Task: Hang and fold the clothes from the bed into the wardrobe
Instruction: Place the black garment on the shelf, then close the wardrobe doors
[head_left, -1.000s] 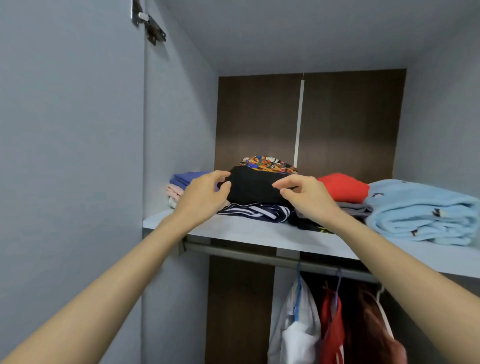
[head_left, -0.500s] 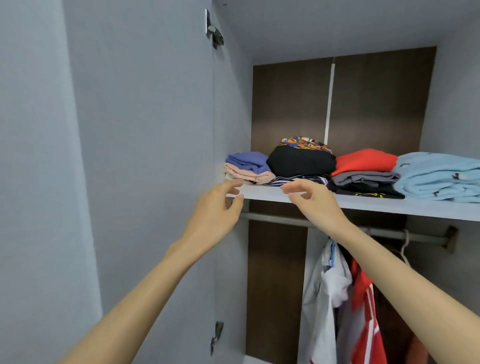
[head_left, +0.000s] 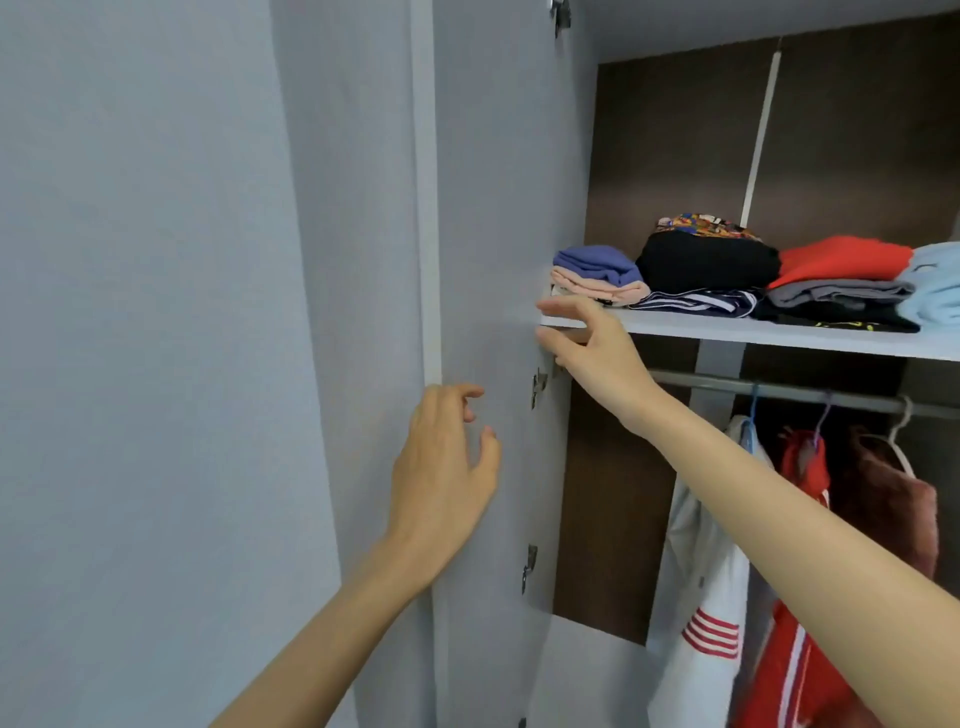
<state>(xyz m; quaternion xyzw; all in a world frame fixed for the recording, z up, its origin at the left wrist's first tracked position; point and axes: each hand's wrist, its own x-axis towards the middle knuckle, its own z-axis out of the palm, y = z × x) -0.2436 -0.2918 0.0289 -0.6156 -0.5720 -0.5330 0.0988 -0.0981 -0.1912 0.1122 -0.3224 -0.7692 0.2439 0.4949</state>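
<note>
Folded clothes lie on the wardrobe's upper shelf (head_left: 727, 332): a black bundle (head_left: 706, 262) under a patterned piece, a blue and pink pile (head_left: 597, 267) to its left, a red top (head_left: 841, 260) and a light blue garment (head_left: 935, 280) to the right. My left hand (head_left: 447, 478) hovers near the open grey door's (head_left: 488, 208) edge, fingers loosely spread and holding nothing. My right hand (head_left: 592, 348) reaches across to the shelf's left end, fingers straight and empty.
Below the shelf a metal rail (head_left: 779, 387) carries hangers with a white jacket (head_left: 701, 597), a red striped garment (head_left: 795, 649) and a reddish-brown one (head_left: 893, 499). Door hinges (head_left: 537, 387) sit along the left panel. A grey wall fills the left.
Both hands have drawn back from the black bundle, off the shelf and leftward toward the door. My view has swung left and pulled back.
</note>
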